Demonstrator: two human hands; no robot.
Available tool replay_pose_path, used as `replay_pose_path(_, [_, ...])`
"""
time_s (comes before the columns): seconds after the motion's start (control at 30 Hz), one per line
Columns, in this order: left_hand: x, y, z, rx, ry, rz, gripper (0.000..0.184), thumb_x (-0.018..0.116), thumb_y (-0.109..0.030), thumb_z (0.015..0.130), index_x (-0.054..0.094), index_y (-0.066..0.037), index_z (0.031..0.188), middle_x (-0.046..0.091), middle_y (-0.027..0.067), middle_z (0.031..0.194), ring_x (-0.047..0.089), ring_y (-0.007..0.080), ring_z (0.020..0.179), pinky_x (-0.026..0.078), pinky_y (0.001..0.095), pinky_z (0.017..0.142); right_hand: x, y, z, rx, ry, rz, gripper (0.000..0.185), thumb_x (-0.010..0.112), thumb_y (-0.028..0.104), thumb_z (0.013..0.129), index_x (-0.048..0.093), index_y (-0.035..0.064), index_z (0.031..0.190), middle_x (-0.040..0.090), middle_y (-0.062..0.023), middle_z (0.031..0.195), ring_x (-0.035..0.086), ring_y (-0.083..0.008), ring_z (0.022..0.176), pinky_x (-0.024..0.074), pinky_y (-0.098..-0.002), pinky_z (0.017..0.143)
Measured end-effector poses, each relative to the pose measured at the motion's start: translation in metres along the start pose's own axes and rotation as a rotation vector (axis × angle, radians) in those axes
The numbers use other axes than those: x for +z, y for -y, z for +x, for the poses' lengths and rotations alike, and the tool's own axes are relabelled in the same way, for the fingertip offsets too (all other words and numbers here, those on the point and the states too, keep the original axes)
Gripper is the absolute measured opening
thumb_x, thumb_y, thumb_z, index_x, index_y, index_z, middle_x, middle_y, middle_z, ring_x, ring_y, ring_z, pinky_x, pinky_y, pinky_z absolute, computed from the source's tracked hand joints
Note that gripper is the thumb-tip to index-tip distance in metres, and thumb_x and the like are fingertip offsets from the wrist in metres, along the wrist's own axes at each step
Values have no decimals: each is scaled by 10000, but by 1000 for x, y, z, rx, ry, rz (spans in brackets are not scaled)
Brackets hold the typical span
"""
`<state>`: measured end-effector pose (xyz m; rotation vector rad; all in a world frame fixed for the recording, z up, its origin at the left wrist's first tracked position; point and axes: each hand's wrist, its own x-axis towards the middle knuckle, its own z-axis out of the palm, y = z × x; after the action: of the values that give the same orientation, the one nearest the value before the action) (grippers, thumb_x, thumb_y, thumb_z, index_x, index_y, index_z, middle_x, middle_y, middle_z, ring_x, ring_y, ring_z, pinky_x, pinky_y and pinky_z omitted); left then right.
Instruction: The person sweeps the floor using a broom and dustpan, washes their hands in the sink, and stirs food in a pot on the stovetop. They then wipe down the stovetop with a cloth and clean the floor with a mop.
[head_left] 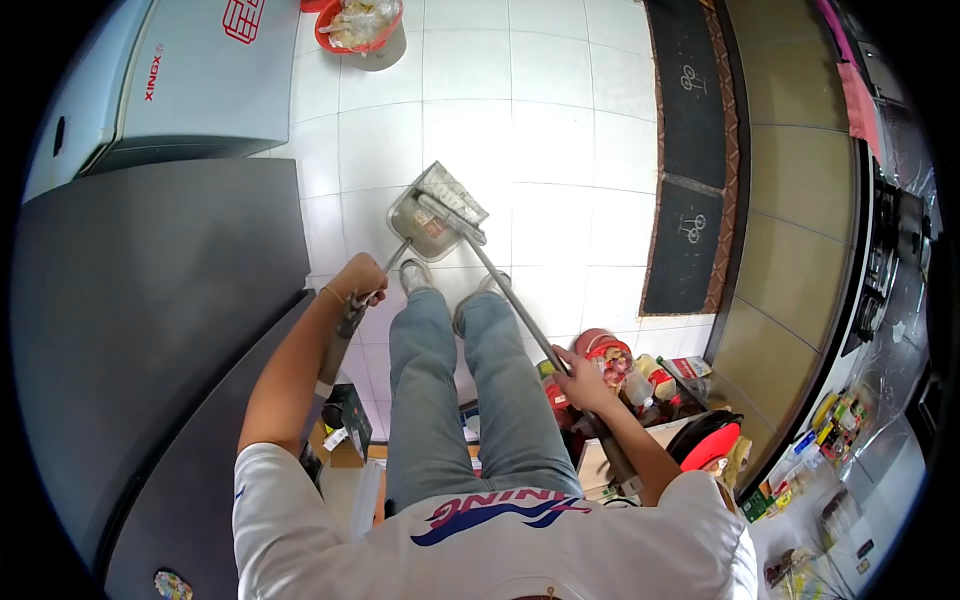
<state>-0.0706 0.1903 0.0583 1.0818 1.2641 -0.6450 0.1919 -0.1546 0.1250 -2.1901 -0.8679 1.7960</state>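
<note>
White shirt (620, 550) fills the near side; the left hand (364, 278) wraps the handle of a dustpan (420, 225), the right hand (583, 383) a broom (508, 290), its far head over the dustpan.

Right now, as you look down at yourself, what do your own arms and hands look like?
Both the left hand and the right hand are bare, without gloves. A thin band circles the left wrist; none shows on the right. The left sleeve and right sleeve are short, white and loose, leaving the forearms uncovered.
</note>
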Motion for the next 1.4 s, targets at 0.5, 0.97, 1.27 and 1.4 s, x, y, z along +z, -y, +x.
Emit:
replay_pose_path(0.5, [2, 68, -56, -22, -62, -255, 91, 556, 23, 756, 567, 101, 802, 549, 100, 591, 537, 153, 451, 434, 276, 387, -173, -29, 175, 188, -426, 168, 187, 435, 9, 768, 442, -76, 934, 558, -162, 632, 531, -222, 426, 434, -330, 366])
replay_pose_path(0.97, [-26, 71, -9, -29, 1, -55, 61, 535, 58, 699, 543, 117, 713, 554, 175, 564, 537, 209, 413, 423, 317, 359, 88, 2, 37, -25, 33, -25, 552, 466, 99, 821, 305, -64, 1324, 534, -355, 1053, 542, -448, 994, 431, -440, 879])
replay_pose_path(1.27, [-35, 115, -4, 240, 60, 193, 55, 521, 54, 683, 530, 98, 652, 529, 160, 524, 542, 208, 409, 413, 321, 344, 45, 18, -28, 68, -192, 242, 496, 507, 27, 824, 382, -78, 1292, 601, -179, 949, 588, -163, 761, 482, -281, 695])
replay_pose_path(1.4, [-27, 111, -45, 114, -44, -33, 65, 525, 26, 710, 551, 85, 717, 536, 125, 541, 555, 181, 431, 429, 306, 372, -18, -9, 27, 164, -411, 213, 512, 495, 59, 832, 363, -53, 1314, 569, -90, 638, 519, -137, 444, 435, -291, 394])
